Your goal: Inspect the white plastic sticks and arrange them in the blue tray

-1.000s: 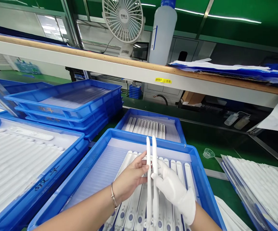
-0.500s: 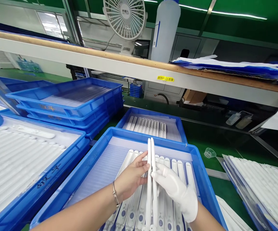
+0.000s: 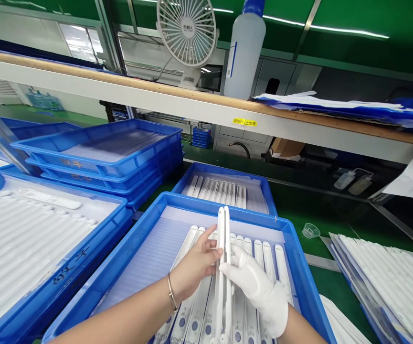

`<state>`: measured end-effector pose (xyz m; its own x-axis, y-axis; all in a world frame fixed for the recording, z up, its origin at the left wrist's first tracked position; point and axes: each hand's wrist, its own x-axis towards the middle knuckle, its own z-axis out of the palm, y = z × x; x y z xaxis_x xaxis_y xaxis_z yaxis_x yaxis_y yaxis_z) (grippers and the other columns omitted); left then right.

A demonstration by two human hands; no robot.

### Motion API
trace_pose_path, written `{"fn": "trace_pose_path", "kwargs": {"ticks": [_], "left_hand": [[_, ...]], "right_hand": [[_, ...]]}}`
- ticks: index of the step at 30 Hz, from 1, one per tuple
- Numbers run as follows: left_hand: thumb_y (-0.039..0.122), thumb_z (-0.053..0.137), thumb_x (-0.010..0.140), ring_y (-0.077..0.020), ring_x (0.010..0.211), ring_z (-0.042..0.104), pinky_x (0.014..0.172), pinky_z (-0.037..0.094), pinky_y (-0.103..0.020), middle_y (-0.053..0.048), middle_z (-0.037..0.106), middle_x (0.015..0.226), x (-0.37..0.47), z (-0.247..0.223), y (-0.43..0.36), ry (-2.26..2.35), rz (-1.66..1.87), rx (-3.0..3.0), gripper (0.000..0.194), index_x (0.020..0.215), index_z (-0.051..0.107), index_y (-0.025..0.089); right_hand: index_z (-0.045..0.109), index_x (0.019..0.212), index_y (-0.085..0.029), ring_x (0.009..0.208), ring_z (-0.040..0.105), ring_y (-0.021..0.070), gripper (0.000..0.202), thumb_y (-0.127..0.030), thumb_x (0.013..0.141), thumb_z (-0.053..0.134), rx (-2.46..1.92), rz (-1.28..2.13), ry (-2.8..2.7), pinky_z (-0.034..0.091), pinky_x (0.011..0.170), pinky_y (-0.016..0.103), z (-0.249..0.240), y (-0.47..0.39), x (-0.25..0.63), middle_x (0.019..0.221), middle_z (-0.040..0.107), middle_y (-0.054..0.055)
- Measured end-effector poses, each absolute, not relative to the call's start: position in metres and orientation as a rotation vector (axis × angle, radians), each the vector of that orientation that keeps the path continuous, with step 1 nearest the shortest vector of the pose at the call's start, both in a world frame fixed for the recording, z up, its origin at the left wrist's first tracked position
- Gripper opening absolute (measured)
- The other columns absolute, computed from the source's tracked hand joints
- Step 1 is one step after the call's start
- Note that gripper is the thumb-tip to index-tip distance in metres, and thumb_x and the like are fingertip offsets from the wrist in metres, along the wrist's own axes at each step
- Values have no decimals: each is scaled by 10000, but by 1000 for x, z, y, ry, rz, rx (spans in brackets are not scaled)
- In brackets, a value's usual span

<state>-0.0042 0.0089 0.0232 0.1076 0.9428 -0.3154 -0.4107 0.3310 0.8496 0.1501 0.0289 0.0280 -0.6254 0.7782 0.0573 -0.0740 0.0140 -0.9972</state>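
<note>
Above the blue tray (image 3: 301, 267), the left hand (image 3: 195, 270) and gloved right hand (image 3: 256, 286) each pinch one of two white strips (image 3: 224, 258), pressed side by side. Best keep their tips even and squeeze gently.

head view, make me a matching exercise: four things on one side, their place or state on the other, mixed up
Things:
1. left hand
2. right hand
3. fan
4. small clear cup

Place or state:
A. on the green surface, right of the near tray
B. bare, bracelet at the wrist, grip on a white strip
C. on the shelf, beside a tall bottle
D. in a white glove, grip on a white strip

Pairs: 1-B, 2-D, 3-C, 4-A
</note>
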Motion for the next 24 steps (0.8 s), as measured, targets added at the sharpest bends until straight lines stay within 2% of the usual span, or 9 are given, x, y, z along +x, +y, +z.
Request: {"fn": "trace_pose_path", "kwargs": {"ticks": [2, 3, 5, 6, 8, 12, 19, 24], "left_hand": [[267, 747, 732, -164, 814, 572, 615, 450, -245, -53, 545, 1043, -4, 22, 11, 1012, 1129, 734, 804, 1407, 312, 271], [261, 750, 724, -158, 783, 563, 601, 438, -239, -41, 558, 990, -4, 22, 12, 986, 1131, 784, 723, 1352, 391, 244], [252, 718, 745, -147, 715, 545, 604, 439, -251, -20, 569, 877, -5, 21, 14, 907, 1135, 900, 444, 1146, 541, 185], [241, 697, 760, -146, 702, 541, 624, 448, -264, -13, 569, 841, -5, 21, 15, 881, 1144, 953, 320, 1045, 570, 169], [213, 667, 775, -147, 705, 538, 659, 457, -279, -6, 570, 819, -5, 21, 15, 883, 1172, 1029, 197, 940, 573, 162], [187, 661, 762, -152, 740, 533, 691, 461, -286, -2, 568, 834, -5, 22, 15, 880, 1186, 1085, 208, 948, 571, 161], [254, 691, 753, -142, 710, 514, 657, 442, -267, 3, 558, 796, -4, 23, 14, 832, 1155, 1116, 315, 1034, 593, 152], [288, 693, 744, -203, 877, 557, 781, 452, -310, -45, 608, 934, -5, 22, 14, 892, 1155, 1135, 387, 1090, 586, 152]], "right_hand": [[568, 1258, -228, 1133, 563, 266, 430, -375, 858, 625, -803, 1646, -1649, 440, 987, 428, 25, 29, 151, 1224, 607, 88], [576, 1249, -223, 1124, 569, 275, 431, -383, 853, 633, -825, 1620, -1648, 446, 979, 437, 23, 29, 152, 1218, 612, 94], [594, 1229, -215, 1111, 578, 290, 428, -404, 847, 640, -815, 1588, -1643, 461, 958, 450, 18, 30, 155, 1207, 622, 103], [598, 1227, -214, 1112, 579, 295, 430, -414, 849, 638, -794, 1587, -1639, 468, 950, 453, 17, 31, 156, 1206, 624, 104], [597, 1235, -220, 1126, 575, 297, 440, -426, 848, 643, -755, 1598, -1630, 467, 959, 456, 14, 33, 158, 1208, 627, 100], [592, 1252, -229, 1178, 547, 292, 431, -397, 859, 645, -734, 1562, -1659, 421, 1030, 460, 13, 35, 159, 1238, 619, 85], [611, 1233, -250, 1184, 553, 280, 379, -350, 869, 643, -757, 1486, -1707, 431, 1038, 446, 8, 35, 159, 1251, 620, 70], [607, 1230, -227, 1184, 549, 289, 391, -350, 860, 644, -845, 1432, -1726, 415, 1047, 458, 10, 32, 157, 1248, 617, 89]]}}
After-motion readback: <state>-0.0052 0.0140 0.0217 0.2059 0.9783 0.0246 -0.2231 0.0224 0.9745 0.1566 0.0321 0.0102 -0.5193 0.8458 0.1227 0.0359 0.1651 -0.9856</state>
